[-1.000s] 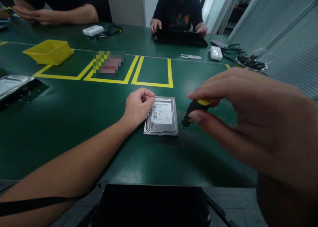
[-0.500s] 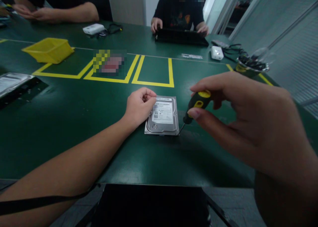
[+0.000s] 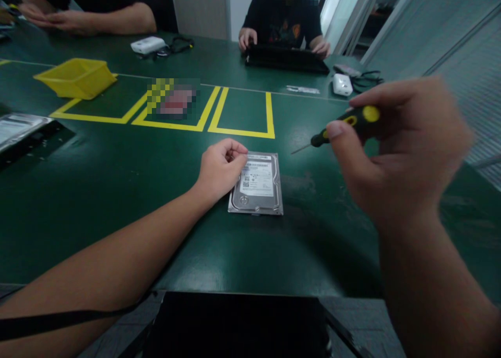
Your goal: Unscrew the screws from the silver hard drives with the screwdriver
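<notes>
A silver hard drive with a white label lies flat on the green table. My left hand grips its upper left edge, fingers closed over the corner. Off to the right, my right hand is raised above the table, closed around a black and yellow screwdriver. The thin shaft points left and down, its tip in the air apart from the drive, near the upper right corner.
A yellow bin stands at the left behind taped yellow rectangles. Another hard drive sits at the left edge. Across the table, a person holds a dark flat panel; white adapters with cables lie nearby.
My right hand has lifted the screwdriver from the drive's lower right corner, moving it up and to the right. My left hand and the drive have hardly moved.
</notes>
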Available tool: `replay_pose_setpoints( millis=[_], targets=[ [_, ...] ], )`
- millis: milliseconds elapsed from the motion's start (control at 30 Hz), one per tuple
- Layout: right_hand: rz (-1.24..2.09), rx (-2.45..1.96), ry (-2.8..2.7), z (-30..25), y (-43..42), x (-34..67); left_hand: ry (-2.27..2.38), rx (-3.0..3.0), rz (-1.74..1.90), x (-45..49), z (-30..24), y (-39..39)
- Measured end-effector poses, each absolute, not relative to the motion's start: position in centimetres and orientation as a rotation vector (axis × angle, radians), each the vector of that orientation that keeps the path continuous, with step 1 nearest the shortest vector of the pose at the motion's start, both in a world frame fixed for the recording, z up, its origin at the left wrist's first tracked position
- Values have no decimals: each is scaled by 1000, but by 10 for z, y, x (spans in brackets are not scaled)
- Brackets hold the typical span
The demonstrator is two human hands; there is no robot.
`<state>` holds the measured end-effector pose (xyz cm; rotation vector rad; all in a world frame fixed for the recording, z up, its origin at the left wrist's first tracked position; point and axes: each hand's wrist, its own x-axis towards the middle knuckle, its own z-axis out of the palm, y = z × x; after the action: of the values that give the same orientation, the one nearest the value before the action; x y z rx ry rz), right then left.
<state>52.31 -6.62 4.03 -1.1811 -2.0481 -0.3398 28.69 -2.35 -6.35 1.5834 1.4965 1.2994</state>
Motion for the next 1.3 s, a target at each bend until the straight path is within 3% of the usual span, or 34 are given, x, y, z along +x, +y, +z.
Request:
replay_pose_setpoints(
  millis=[300, 1300],
  targets=[
    [-367, -1437, -2181, -20, -38, 515, 1477, 1592, 1292, 288, -63, -24],
    [-118, -1698, -2309, -48, -22, 515, 1489, 1610, 1296, 288, -65, -24]
  ],
)
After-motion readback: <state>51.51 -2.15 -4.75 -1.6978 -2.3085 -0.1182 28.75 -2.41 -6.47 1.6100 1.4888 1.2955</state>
